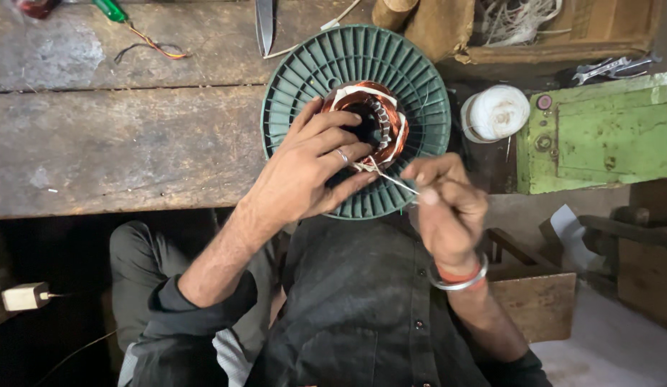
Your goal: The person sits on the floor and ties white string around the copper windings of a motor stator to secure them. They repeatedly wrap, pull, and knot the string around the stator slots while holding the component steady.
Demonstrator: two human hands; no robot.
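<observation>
Dark shirt fabric [362,301] is filling the lower frame. Above it, the left hand [305,172] is resting with fingers spread on the copper-wound stator [369,122], steadying it. That stator is lying at the centre of a green ribbed disc [305,72] on the wooden workbench [118,136]. Just beside it, the right hand [448,204] is pinching a white thread [391,178] and drawing it taut from the winding.
</observation>
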